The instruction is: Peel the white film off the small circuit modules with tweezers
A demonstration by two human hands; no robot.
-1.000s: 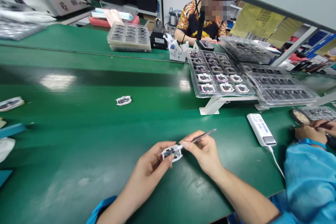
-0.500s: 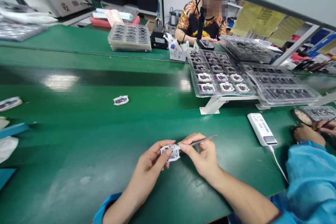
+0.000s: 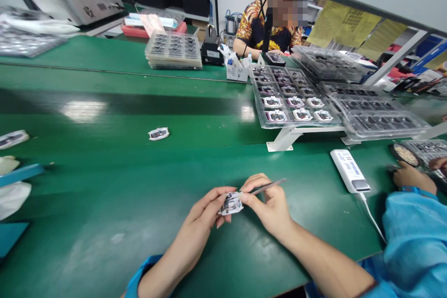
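My left hand point(image 3: 202, 219) pinches a small white electronic part point(image 3: 231, 204) with a dark circuit board inside, held just above the green table point(image 3: 104, 186). My right hand point(image 3: 270, 205) grips slim metal tweezers point(image 3: 267, 186), whose tips touch the part's right edge. Both hands sit near the table's front edge, fingers closed around what they hold. Another identical part point(image 3: 158, 133) lies alone on the table further back to the left.
A raised clear tray point(image 3: 293, 102) of parts stands at right, more trays point(image 3: 380, 118) beside it and a stack point(image 3: 173, 50) behind. A white device with a cable point(image 3: 349, 170) lies at right. A co-worker's hand point(image 3: 412, 177) and blue sleeve are at far right; another person sits opposite.
My left hand has turned the part slightly and shifted it a little right and down; the tweezers stay at its edge. The co-worker's hand at right has moved slightly.
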